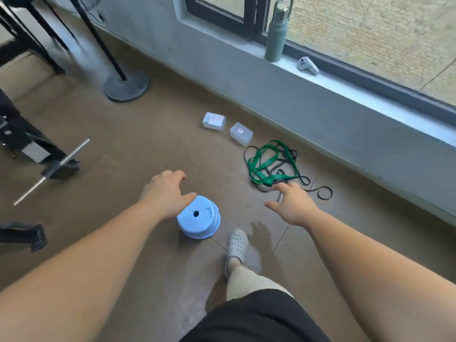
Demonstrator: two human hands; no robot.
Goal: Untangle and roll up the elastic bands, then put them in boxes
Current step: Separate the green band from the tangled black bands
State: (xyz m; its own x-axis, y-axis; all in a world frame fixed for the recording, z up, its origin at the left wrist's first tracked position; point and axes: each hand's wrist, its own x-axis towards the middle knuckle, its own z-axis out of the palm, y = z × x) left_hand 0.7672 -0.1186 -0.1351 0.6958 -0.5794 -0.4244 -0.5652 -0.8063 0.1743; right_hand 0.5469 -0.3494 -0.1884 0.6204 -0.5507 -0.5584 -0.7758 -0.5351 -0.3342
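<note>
Beneath right hand (293, 206), half-hidden black band (331, 193).

Bare workroom: windowsill (357, 95), equipment stand (127, 86).

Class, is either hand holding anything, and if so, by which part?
Nothing is held. The left hand is open over the round light-blue plastic stool; the right hand reaches, open, toward the tangled green and black elastic bands.

Green and black elastic bands (271, 164) tangled on floor, just beside two boxes (228, 128).
</note>
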